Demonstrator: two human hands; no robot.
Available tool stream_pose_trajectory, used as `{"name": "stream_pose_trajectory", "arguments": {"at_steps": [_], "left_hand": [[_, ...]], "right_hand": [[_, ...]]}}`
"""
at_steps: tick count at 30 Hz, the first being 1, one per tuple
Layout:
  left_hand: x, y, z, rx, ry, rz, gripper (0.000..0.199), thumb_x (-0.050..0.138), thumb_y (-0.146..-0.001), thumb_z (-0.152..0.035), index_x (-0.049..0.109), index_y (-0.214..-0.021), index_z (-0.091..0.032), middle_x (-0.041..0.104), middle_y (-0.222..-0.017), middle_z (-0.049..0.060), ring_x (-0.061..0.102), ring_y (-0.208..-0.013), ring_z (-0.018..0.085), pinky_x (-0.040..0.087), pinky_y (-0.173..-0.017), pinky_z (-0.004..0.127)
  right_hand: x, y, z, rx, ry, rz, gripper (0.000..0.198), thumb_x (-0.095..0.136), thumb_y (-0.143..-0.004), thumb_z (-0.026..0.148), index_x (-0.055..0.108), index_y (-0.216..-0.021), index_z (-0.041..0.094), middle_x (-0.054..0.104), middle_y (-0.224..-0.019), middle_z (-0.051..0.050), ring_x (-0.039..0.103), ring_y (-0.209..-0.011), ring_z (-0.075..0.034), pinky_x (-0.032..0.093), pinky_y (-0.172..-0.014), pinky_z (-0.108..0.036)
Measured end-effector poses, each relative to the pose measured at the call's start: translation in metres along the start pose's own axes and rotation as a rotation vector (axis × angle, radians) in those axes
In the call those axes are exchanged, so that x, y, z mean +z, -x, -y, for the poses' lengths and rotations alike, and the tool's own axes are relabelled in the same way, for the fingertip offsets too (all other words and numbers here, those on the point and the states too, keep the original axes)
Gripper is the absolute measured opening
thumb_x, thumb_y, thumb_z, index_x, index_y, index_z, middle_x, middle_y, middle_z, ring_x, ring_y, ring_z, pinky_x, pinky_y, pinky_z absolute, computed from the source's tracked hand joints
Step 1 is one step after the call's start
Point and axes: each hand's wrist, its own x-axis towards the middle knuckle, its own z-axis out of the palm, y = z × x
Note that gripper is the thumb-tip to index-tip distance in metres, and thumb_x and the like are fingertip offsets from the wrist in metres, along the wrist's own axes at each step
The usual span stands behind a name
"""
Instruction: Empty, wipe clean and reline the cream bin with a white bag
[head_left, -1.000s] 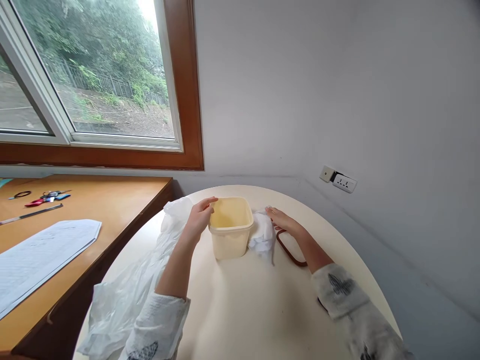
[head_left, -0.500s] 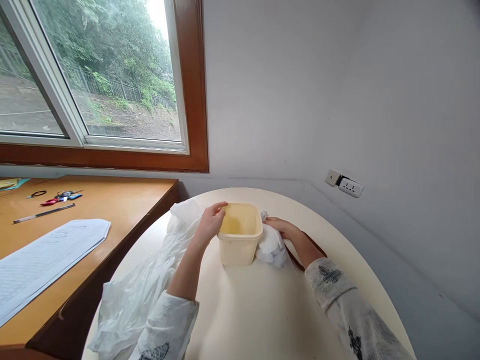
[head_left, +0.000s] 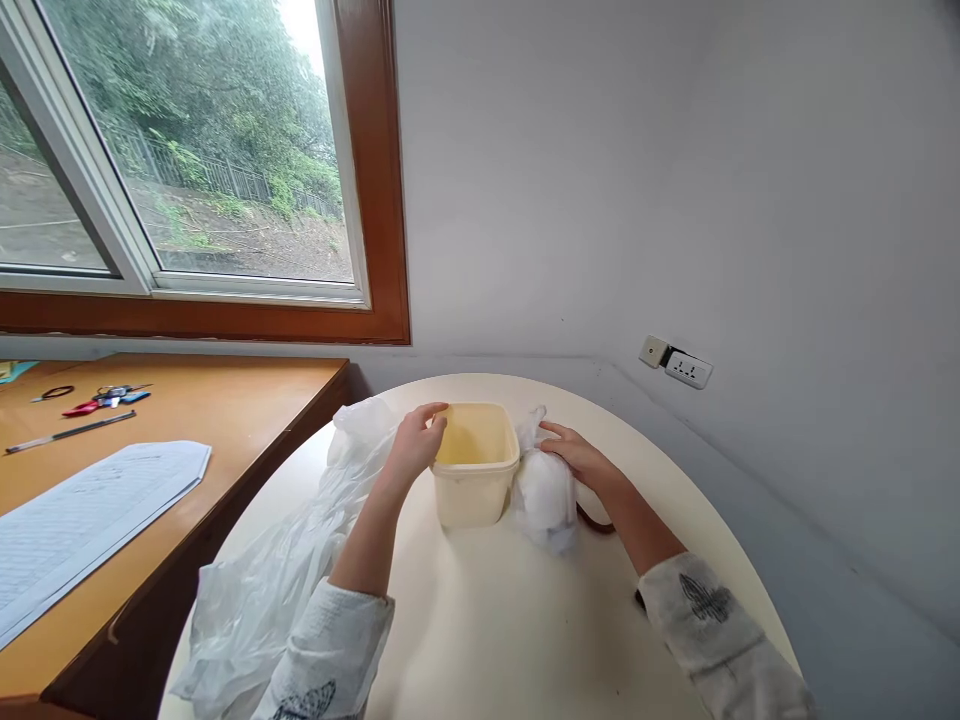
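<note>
Left hand (head_left: pixel 415 447) clasped on the near-left rim of the cream plastic tub (head_left: pixel 475 478), mid-bench (head_left: pixel 510 630). Right hand (head_left: pixel 579 457) grasping a white bundle, possibly a bag (head_left: pixel 546 492), touching the tub's right wall.

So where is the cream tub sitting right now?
The cream tub sits on the round table, between the left hand and right hand.

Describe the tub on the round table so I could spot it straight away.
On the round cream table under the window corner stands a pale yellow plastic tub, open-topped. The left hand grips its rim; unlike the soft white bags either side, it is rigid and square.
</note>
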Motion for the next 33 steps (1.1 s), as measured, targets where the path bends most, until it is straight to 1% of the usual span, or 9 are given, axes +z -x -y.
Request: {"name": "stream_pose_trajectory", "arguments": {"at_steps": [3, 6, 10, 13, 16, 20, 23, 27, 33], "left_hand": [[0.0, 0.001, -0.003, 0.061, -0.044, -0.054, 0.032, 0.047, -0.078, -0.032, 0.063, -0.103, -0.02, 0.059, -0.117, 0.008, 0.054, -0.106, 0.025, 0.043, -0.086, 0.036], [-0.002, 0.007, -0.013, 0.207, -0.091, -0.223, 0.027, 0.046, -0.081, -0.033, 0.064, -0.096, -0.02, 0.055, -0.118, 0.009, 0.049, -0.112, 0.024, 0.04, -0.091, 0.036], [-0.002, 0.029, -0.038, 0.426, 0.009, -0.353, 0.022, 0.046, -0.083, -0.031, 0.061, -0.094, -0.02, 0.056, -0.11, 0.007, 0.053, -0.104, 0.021, 0.044, -0.085, 0.031], [0.009, 0.057, -0.055, 0.54, 0.072, -0.202, 0.017, 0.046, -0.084, -0.027, 0.059, -0.091, -0.019, 0.058, -0.096, 0.005, 0.057, -0.091, 0.017, 0.045, -0.082, 0.028], [0.033, 0.084, -0.058, 0.55, 0.006, 0.159, 0.015, 0.047, -0.083, -0.024, 0.059, -0.089, -0.02, 0.059, -0.089, 0.005, 0.058, -0.08, 0.016, 0.047, -0.074, 0.027], [0.069, 0.107, -0.044, 0.548, -0.091, 0.394, 0.026, 0.052, -0.082, -0.026, 0.055, -0.108, -0.024, 0.056, -0.104, 0.006, 0.054, -0.094, 0.02, 0.044, -0.081, 0.032], [0.085, 0.112, -0.037, 0.537, -0.085, 0.452, 0.032, 0.058, -0.078, -0.027, 0.053, -0.11, -0.025, 0.053, -0.11, 0.007, 0.052, -0.1, 0.022, 0.043, -0.084, 0.034], [0.089, 0.108, -0.037, 0.518, -0.015, 0.427, 0.01, 0.053, -0.079, -0.02, 0.057, -0.088, -0.022, 0.055, -0.097, 0.006, 0.053, -0.091, 0.02, 0.044, -0.078, 0.032], [0.087, 0.102, -0.039, 0.405, 0.06, 0.374, 0.008, 0.048, -0.08, -0.022, 0.055, -0.075, -0.02, 0.059, -0.08, 0.004, 0.054, -0.079, 0.018, 0.042, -0.072, 0.031]], "right_hand": [[-0.009, 0.023, 0.002, -0.053, -0.073, 0.011, 0.067, 0.065, -0.067, 0.03, 0.041, -0.129, 0.022, 0.067, -0.094, -0.006, 0.062, -0.084, -0.02, 0.047, -0.079, -0.033], [-0.014, 0.047, 0.003, -0.149, -0.144, -0.034, 0.069, 0.066, -0.067, 0.031, 0.04, -0.13, 0.02, 0.067, -0.089, -0.004, 0.061, -0.088, -0.021, 0.043, -0.086, -0.035], [-0.016, 0.078, 0.004, -0.201, -0.182, -0.026, 0.067, 0.066, -0.07, 0.034, 0.039, -0.13, 0.022, 0.066, -0.098, -0.005, 0.058, -0.098, -0.023, 0.041, -0.089, -0.035], [-0.015, 0.102, 0.008, -0.199, -0.184, -0.018, 0.063, 0.066, -0.071, 0.035, 0.042, -0.128, 0.024, 0.065, -0.102, -0.006, 0.057, -0.099, -0.023, 0.043, -0.087, -0.035], [-0.011, 0.123, 0.013, -0.165, -0.191, 0.007, 0.058, 0.065, -0.072, 0.038, 0.045, -0.124, 0.025, 0.063, -0.106, -0.007, 0.058, -0.095, -0.024, 0.047, -0.077, -0.034], [-0.006, 0.14, 0.018, -0.228, -0.234, 0.048, 0.052, 0.064, -0.073, 0.039, 0.048, -0.121, 0.026, 0.064, -0.1, -0.007, 0.059, -0.087, -0.021, 0.046, -0.075, -0.033], [-0.003, 0.144, 0.018, -0.269, -0.27, 0.03, 0.052, 0.065, -0.072, 0.037, 0.049, -0.12, 0.025, 0.064, -0.091, -0.005, 0.058, -0.082, -0.019, 0.045, -0.074, -0.032], [0.003, 0.144, 0.019, -0.271, -0.325, -0.01, 0.055, 0.069, -0.068, 0.035, 0.049, -0.118, 0.024, 0.062, -0.082, -0.003, 0.057, -0.076, -0.017, 0.046, -0.072, -0.031], [0.005, 0.145, 0.02, -0.302, -0.252, -0.062, 0.052, 0.065, -0.072, 0.039, 0.045, -0.118, 0.027, 0.058, -0.098, -0.005, 0.056, -0.092, -0.02, 0.047, -0.077, -0.033]]}}
